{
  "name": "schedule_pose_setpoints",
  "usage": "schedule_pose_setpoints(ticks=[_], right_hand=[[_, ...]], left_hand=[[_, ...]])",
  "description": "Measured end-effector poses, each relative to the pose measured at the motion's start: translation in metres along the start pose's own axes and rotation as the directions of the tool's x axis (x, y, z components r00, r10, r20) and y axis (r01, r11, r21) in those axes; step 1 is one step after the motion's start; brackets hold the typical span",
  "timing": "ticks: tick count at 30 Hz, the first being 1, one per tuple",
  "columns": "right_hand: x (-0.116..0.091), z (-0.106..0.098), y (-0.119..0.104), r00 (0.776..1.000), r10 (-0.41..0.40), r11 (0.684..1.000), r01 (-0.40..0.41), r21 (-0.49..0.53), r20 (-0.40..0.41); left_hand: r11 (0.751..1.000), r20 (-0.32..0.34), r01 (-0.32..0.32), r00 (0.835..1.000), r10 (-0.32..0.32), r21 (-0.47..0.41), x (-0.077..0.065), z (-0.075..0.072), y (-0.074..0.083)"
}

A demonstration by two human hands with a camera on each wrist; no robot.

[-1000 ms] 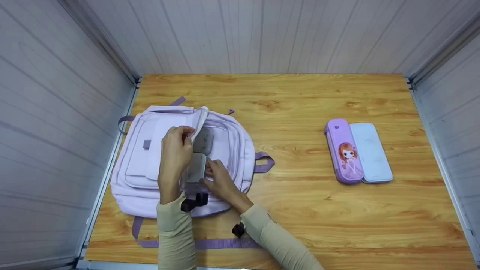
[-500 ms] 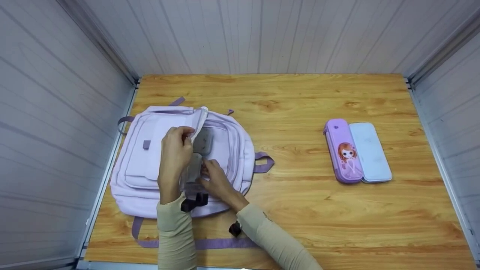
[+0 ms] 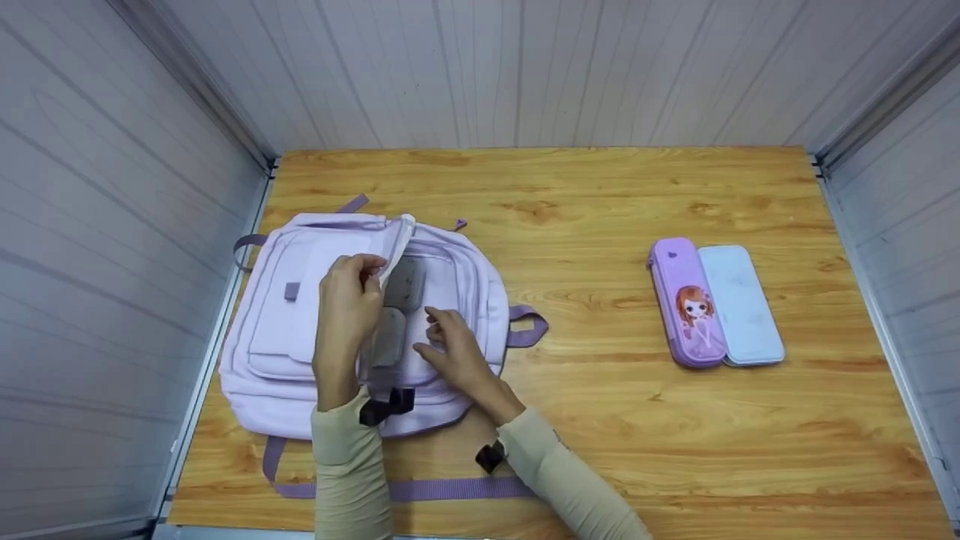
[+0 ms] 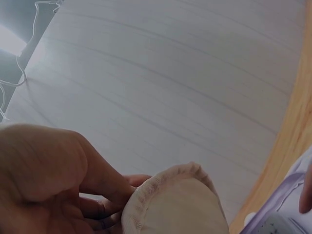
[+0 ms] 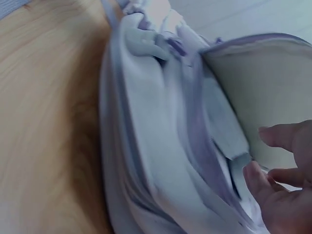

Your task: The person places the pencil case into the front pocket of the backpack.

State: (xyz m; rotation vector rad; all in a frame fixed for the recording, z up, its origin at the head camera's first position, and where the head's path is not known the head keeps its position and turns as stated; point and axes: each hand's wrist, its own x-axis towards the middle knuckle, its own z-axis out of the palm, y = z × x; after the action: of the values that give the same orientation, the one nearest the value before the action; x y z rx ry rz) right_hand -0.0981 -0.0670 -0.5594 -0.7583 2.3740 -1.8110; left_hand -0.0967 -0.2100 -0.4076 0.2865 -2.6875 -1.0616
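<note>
A pale lilac backpack (image 3: 264, 326) lies on the table with its front pocket unzipped. My left hand (image 3: 347, 315) pinches the edge of the pocket flap (image 4: 180, 207) between thumb and fingers and holds it lifted. Inside the pocket sit two greyish cases with rounded corners, an upper case (image 3: 406, 283) and a lower case (image 3: 388, 337); the flap and left hand hide part of them. Over the pocket opening, just right of the lower case, is my right hand (image 3: 459, 354). Its thumb and fingers are spread apart with nothing between them, as the right wrist view also shows.
At the right of the wooden table (image 3: 585, 420) lie a purple pencil case (image 3: 686, 315) with a cartoon girl on it and a light blue flat case (image 3: 742, 304) beside it. A purple strap (image 3: 457, 489) runs along the front edge. Panel walls (image 3: 480, 75) enclose the table.
My right hand has let go of the lower case and drawn back to the right. The lower case sits slightly further left, under the flap. My left hand still holds the flap.
</note>
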Motion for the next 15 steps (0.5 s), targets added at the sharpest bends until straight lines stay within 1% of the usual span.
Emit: schedule_pose_setpoints(ticks=[5,9,12,15], right_hand=[[-0.002,-0.023,-0.001,0.998,0.009,1.000,-0.009,0.011,-0.061],[-0.006,-0.045,0.000,0.991,0.035,0.999,-0.032,0.024,-0.130],[-0.010,-0.063,0.001,0.978,0.055,0.998,-0.045,0.054,-0.202],[-0.016,-0.082,-0.003,0.957,0.084,0.995,-0.067,0.070,-0.278]], left_hand=[[1.000,0.008,0.017,1.000,-0.017,-0.004,0.000,0.000,-0.001],[1.000,0.011,0.014,1.000,-0.014,-0.004,0.000,0.000,0.000],[1.000,0.008,0.009,1.000,-0.009,-0.008,0.001,0.001,0.000],[1.000,0.009,0.008,1.000,-0.008,-0.011,0.001,0.001,0.000]])
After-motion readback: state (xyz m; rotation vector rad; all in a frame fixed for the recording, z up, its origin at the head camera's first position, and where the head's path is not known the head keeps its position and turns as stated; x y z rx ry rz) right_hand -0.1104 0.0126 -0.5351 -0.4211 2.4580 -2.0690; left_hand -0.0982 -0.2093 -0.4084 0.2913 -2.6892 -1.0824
